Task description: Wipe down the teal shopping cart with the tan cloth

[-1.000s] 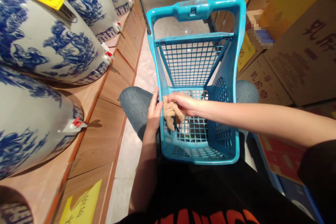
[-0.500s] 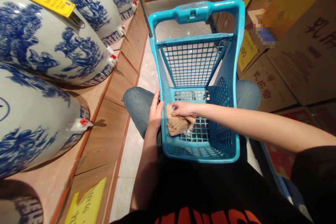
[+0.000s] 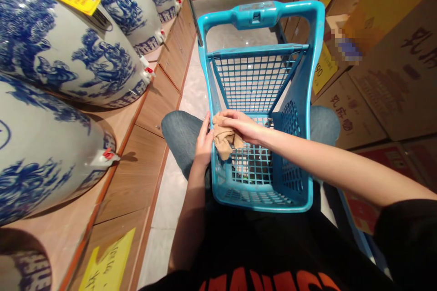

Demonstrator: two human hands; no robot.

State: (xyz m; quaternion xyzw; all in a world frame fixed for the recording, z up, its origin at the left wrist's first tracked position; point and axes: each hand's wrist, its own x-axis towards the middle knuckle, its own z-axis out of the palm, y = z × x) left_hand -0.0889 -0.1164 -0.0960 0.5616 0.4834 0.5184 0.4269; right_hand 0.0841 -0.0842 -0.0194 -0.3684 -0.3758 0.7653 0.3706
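A blue plastic shopping basket [image 3: 297,100] rests on my lap, its handle raised at the far end. My right hand [image 3: 241,125] reaches inside it and is closed on a crumpled tan cloth [image 3: 224,141], pressing it against the inner left wall near the rim. My left hand [image 3: 204,138] lies flat against the outside of that same left wall, fingers stretched out, holding nothing. My jeans-clad knees show on both sides of the basket.
Large blue-and-white ceramic jars [image 3: 85,50] with small red-tipped taps stand on a wooden shelf [image 3: 136,177] to my left. Cardboard boxes [image 3: 392,77] with yellow price signs are stacked at the right. A tiled floor aisle [image 3: 232,32] runs ahead.
My right hand has slid the cloth up the basket's left wall toward the rim, after dipping lower half a second ago. My left hand stays on the outside wall.
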